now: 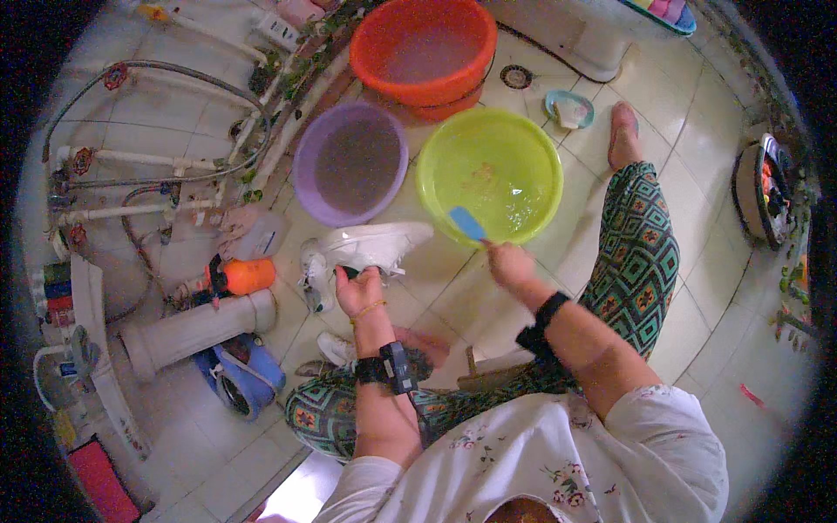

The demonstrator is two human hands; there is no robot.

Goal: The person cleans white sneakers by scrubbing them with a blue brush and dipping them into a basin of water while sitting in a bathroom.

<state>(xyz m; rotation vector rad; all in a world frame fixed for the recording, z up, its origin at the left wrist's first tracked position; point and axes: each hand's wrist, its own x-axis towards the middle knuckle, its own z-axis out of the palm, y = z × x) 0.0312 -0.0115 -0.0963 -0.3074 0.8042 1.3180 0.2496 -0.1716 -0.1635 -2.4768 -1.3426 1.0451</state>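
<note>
My left hand (pixel 361 291) grips a white shoe (pixel 376 243) at its opening, the shoe turned on its side with the toe to the right. In my right hand (pixel 512 267) is a blue brush (pixel 467 223), held over the near rim of a yellow-green basin (pixel 425 183). Clear water stands in that basin. To its left is a purple basin (pixel 304 167) of murky grey water. Another white shoe (pixel 315 278) lies on the floor just left of the held one. The brush's bristles are hidden from view.
An orange-red basin (pixel 424 91) with cloudy water stands behind. A soap dish (pixel 570 110) lies near the floor drain (pixel 516 76). Pipes (pixel 144 159) run along the left wall, above a blue container (pixel 242 376). A black-rimmed tub (pixel 752 189) is at the far right.
</note>
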